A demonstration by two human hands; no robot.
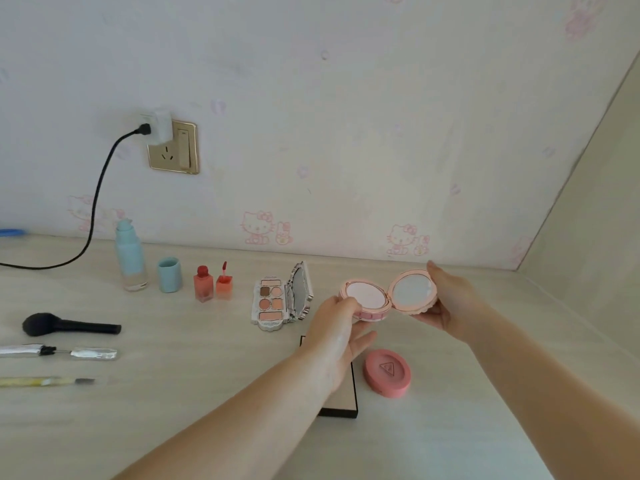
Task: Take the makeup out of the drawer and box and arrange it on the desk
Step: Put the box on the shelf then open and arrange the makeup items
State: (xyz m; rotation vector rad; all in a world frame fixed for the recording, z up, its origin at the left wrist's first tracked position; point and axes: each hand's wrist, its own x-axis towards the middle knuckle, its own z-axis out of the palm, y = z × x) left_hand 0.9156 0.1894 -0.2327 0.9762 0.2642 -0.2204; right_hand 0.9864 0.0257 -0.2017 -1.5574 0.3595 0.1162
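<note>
We hold a pink round compact (388, 295) open between our two hands, a little above the counter (173, 410) and near the wall. Our left hand (337, 327) grips the base with the pale powder pan, the thumb on its rim and the other fingers curled under it. Our right hand (446, 303) holds the lid with the mirror, its fingers clamped around the outer edge from behind.

Just left of the compact, an eyeshadow palette (273, 301) lies open on the counter with its mirrored lid standing up. Further left stand two small red lip tint bottles (203, 284), one with its applicator sticking out of the top. Then come a light blue cap (169, 274) and a tall blue bottle (131, 256) near the wall.

On the left side of the counter lie a black powder brush (69, 324), a silver mascara (62, 351) pulled apart with the wand showing, and a thin yellow pencil (45, 381), one below the other.

Below our left hand lies a flat beige case with black edge (341, 398), partly hidden by our wrist. Just to the right of it lies a closed coral round compact (387, 372).

A black cable (97, 199) runs from the wall socket (173, 147) down to the counter.
</note>
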